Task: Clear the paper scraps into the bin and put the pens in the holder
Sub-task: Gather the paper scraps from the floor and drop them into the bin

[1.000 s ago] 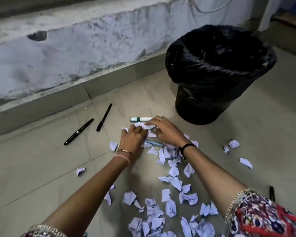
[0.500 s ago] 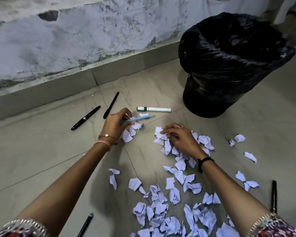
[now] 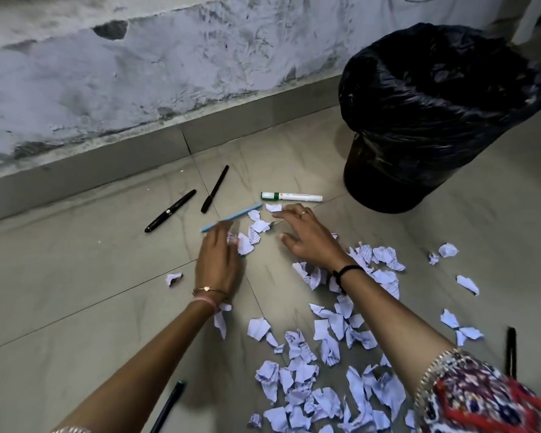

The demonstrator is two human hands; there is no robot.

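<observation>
1. A bin (image 3: 431, 120) lined with a black bag is stood at the far right of the floor (image 3: 75, 292), near the wall.
2. Paper scraps (image 3: 328, 398) are strewn from the near edge up to both hands.
3. The left hand (image 3: 219, 260) is laid palm down, blurred; whether the light blue pen (image 3: 231, 217) at its fingertips is gripped cannot be told.
4. The right hand (image 3: 310, 237) is spread, nothing held.
5. A white marker (image 3: 291, 196) and two black pens (image 3: 170, 210) (image 3: 214, 189) are left beyond the hands.
</observation>
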